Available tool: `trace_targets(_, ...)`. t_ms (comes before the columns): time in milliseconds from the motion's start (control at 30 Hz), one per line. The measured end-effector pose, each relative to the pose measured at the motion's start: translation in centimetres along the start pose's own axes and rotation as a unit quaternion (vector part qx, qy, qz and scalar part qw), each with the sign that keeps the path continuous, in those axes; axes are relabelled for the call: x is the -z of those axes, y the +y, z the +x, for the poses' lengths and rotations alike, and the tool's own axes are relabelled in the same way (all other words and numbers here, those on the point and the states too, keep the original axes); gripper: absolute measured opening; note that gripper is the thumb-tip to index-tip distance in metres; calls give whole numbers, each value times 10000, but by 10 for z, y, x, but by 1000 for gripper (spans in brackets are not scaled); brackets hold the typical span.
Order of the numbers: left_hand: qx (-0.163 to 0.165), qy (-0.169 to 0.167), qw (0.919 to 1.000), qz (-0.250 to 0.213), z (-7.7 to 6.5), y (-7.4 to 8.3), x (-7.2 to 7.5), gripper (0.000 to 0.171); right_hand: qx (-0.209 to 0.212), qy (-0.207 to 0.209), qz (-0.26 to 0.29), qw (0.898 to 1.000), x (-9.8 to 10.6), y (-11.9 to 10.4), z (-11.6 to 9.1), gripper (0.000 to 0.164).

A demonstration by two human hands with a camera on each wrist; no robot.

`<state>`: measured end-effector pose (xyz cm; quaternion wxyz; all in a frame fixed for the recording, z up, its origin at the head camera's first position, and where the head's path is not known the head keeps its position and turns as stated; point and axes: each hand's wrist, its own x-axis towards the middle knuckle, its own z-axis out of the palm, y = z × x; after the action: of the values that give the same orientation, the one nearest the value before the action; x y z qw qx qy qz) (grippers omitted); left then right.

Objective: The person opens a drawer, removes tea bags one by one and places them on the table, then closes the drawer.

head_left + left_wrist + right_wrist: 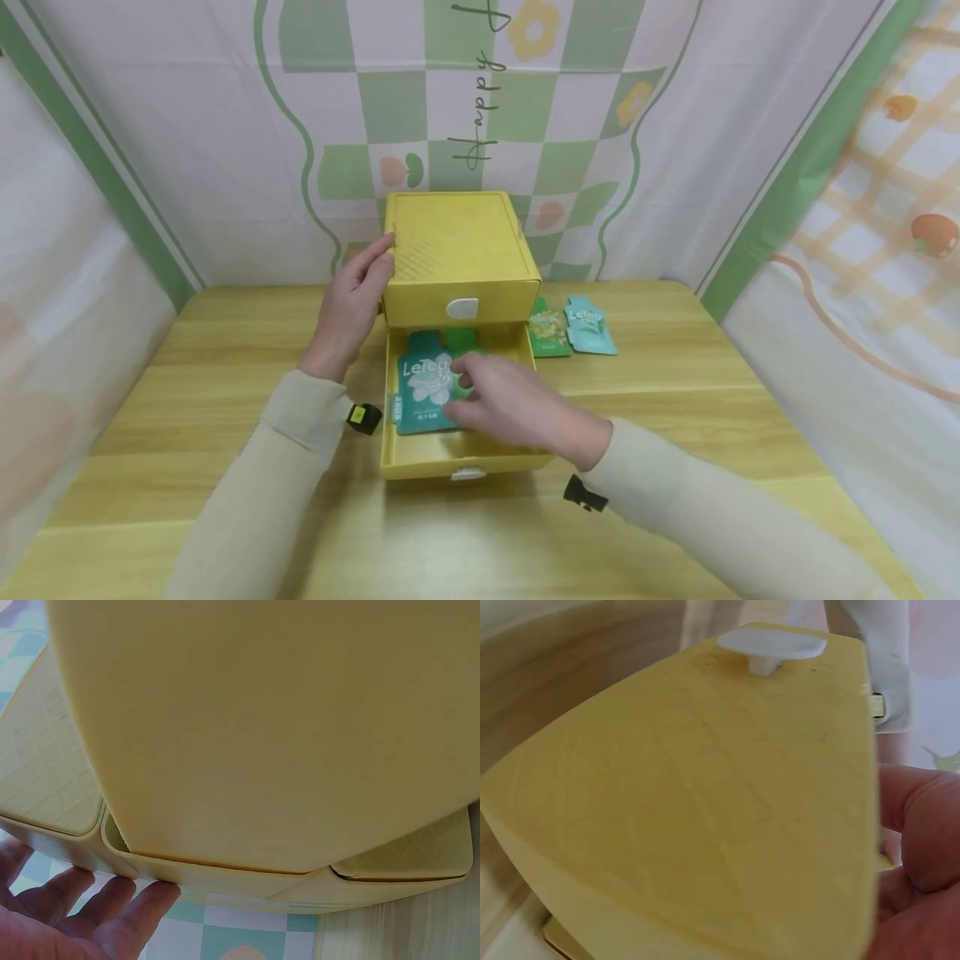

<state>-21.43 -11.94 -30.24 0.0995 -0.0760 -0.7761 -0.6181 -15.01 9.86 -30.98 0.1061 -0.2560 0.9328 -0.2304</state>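
Observation:
A yellow two-drawer box [465,237] stands on the table, its lower drawer [420,468] pulled out. Inside the drawer lies a teal LeTea packet [422,404], and a green packet [461,337] is partly hidden beside it. My left hand [351,304] rests against the box's left side; its fingers [154,907] extend along the box wall in the left wrist view. Over the drawer is my right hand [517,404], thumb and forefinger apart at the packets, with nothing visibly gripped. The drawer front [705,787] hides much of that hand in the right wrist view.
On the table right of the box lie another green packet [550,332] and a light-blue LeTea packet [589,327]. The upper drawer is closed, with a white handle [462,308]. A patterned curtain [585,142] hangs behind the wooden table [660,367].

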Motion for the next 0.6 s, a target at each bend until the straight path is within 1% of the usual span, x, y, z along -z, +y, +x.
trace_targets(100,0,-11,10000,54,-4,8,0,53,-165,-190,164,9996,-1,2,5,61)
trace_targets(233,11,-3,10000,92,-5,10,1,52,-404,-426,340,9977,-3,5,11,64)
trace_targets(467,-9,0,9999,104,-5,10,0,52,-604,-570,413,9957,-9,8,18,61)
trace_targets(600,26,15,9999,102,-5,10,0,51,-681,-629,559,9941,-10,10,21,61)
